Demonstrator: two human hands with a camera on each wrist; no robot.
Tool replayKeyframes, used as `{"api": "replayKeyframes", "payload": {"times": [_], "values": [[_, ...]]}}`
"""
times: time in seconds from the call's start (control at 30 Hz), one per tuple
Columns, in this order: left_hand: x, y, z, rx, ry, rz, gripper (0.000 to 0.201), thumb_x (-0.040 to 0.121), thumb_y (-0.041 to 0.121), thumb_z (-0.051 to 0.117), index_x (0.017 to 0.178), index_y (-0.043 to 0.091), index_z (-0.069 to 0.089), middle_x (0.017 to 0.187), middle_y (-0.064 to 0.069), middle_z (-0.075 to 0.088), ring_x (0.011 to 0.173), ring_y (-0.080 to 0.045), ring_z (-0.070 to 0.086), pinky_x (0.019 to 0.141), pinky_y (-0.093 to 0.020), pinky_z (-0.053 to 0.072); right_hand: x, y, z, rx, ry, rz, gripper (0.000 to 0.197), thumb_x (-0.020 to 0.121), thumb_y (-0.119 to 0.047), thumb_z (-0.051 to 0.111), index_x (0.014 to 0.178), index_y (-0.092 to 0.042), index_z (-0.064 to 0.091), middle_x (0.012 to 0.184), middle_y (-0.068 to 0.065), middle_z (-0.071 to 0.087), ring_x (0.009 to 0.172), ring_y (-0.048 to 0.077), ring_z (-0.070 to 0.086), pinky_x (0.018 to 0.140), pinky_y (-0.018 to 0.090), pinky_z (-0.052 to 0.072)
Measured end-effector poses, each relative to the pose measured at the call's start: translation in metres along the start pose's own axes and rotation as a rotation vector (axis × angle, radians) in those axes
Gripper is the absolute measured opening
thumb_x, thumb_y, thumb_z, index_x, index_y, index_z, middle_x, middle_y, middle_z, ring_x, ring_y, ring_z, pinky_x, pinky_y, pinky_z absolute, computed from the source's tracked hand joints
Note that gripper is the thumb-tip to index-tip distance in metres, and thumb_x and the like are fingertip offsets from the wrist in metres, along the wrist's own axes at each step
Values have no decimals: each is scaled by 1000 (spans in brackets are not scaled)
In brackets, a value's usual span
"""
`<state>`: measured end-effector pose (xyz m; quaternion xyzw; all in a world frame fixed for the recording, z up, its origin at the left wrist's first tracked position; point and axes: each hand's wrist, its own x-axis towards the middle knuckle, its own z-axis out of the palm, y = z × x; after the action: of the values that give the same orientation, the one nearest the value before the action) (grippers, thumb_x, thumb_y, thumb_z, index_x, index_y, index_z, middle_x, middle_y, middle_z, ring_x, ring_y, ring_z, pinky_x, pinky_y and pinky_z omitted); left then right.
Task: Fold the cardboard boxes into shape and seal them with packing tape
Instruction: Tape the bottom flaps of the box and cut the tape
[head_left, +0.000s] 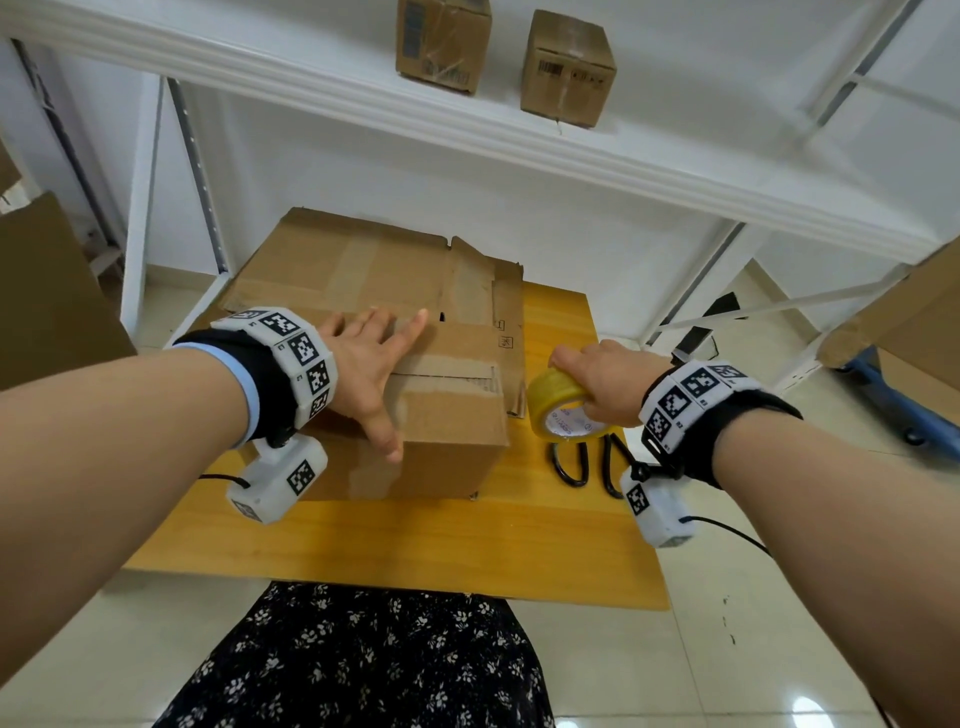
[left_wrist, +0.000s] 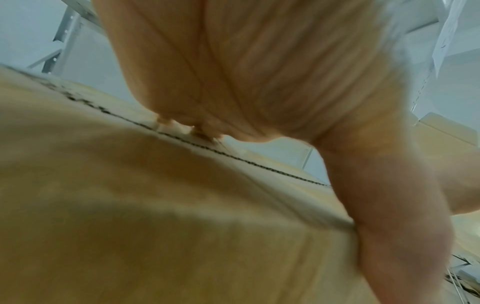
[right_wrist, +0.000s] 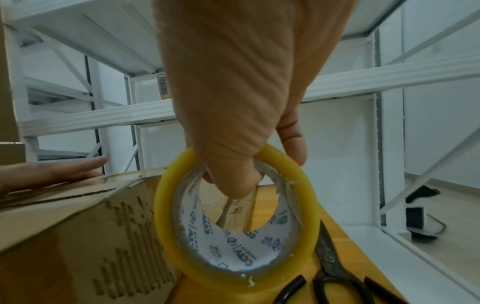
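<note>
On a wooden table (head_left: 415, 540) stands a cardboard box (head_left: 447, 415), its top flaps folded shut with old tape strips across the seam; it rests partly on a flattened sheet of cardboard (head_left: 363, 260) that lies behind it. The left hand (head_left: 371, 364) lies flat on the box top, fingers straight and spread, thumb over the near edge; the left wrist view shows the palm close above the flap seam, blurred. The right hand (head_left: 608, 382) grips a yellow roll of packing tape (head_left: 561, 405) just beside the box's right side, thumb hooked through the core and fingers over the outside of the ring. The core's white liner carries repeated blue and red print, partly legible as "CGN", the rest too distorted to read. The roll's lower edge is at the table top; contact cannot be confirmed. Black-handled scissors (head_left: 587, 462) lie on the table directly by the roll. Small printed marks on the box's right side flap are unreadable. Two small boxes (head_left: 569, 67) with barcode labels sit on a white shelf (head_left: 467, 124) above.
</note>
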<state>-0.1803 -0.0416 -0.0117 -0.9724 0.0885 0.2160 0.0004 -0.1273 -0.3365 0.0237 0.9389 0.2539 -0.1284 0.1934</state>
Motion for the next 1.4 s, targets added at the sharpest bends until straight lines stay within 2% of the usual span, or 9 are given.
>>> {"api": "replayKeyframes", "payload": {"times": [0.27, 0.43, 0.67, 0.9, 1.1, 1.2, 1.27, 1.33, 1.4], "values": [[-4, 0, -1, -27, -5, 13, 159, 43, 82, 74, 138, 36, -44, 160, -10, -26, 147, -27, -24, 119, -55, -10, 2, 5, 1, 10, 54, 3, 57, 92, -19, 61, 139, -31, 31, 119, 4, 55, 112, 22, 48, 87, 42, 53], [-5, 0, 0, -38, -16, 18, 156, 46, 81, 74, 138, 37, -45, 160, -9, -28, 147, -25, -26, 118, -53, -12, 8, 0, 13, 30, -4, 14, 60, 91, -18, 63, 140, -30, 30, 121, 6, 54, 112, 24, 50, 81, 37, 51], [-5, -1, 1, -42, -27, 27, 156, 45, 82, 73, 138, 37, -44, 159, -7, -29, 146, -25, -27, 118, -53, -13, 19, -3, 33, 11, -65, 28, 65, 91, -15, 63, 143, -31, 27, 125, 7, 53, 115, 25, 49, 81, 37, 50], [-6, 0, 2, -55, -16, 35, 155, 46, 81, 74, 140, 38, -42, 159, -4, -30, 146, -24, -28, 118, -54, -13, 28, -13, 43, 3, -114, 62, 70, 89, -14, 64, 143, -33, 23, 125, 8, 54, 117, 28, 49, 87, 43, 53], [-6, -2, 3, -85, -7, 49, 154, 45, 83, 73, 140, 39, -41, 158, -2, -32, 145, -22, -30, 116, -50, -18, 32, -17, 40, -13, -144, 75, 71, 87, -13, 65, 141, -35, 24, 122, 7, 55, 115, 29, 50, 86, 45, 55], [-7, -6, 5, -133, -8, 56, 152, 43, 94, 60, 142, 36, -39, 159, -1, -31, 145, -19, -28, 118, -50, -17, 33, -19, 41, -30, -147, 67, 73, 86, -11, 66, 142, -33, 23, 121, 9, 55, 114, 29, 50, 86, 45, 55], [-6, -5, 6, -208, 33, 26, 144, 43, 105, 34, 146, 33, -34, 162, -1, -23, 149, -18, -19, 120, -47, -12, 34, -20, 41, -43, -147, 60, 75, 86, -10, 66, 143, -31, 23, 122, 10, 55, 116, 29, 50, 87, 45, 55], [-3, -2, 9, -306, 143, -53, 125, 57, 102, 12, 152, 28, -25, 165, -4, -3, 151, -20, 0, 121, -46, -1, 35, -20, 41, -52, -148, 54, 75, 86, -11, 67, 143, -31, 23, 124, 10, 54, 117, 30, 50, 88, 45, 54], [2, 3, 12, -297, 229, -123, 112, 69, 91, 10, 154, 25, -17, 164, -5, 8, 150, -23, 12, 120, -47, 6, 35, -21, 41, -59, -146, 52, 76, 86, -11, 68, 143, -31, 23, 124, 10, 54, 118, 30, 50, 88, 44, 54]]}}
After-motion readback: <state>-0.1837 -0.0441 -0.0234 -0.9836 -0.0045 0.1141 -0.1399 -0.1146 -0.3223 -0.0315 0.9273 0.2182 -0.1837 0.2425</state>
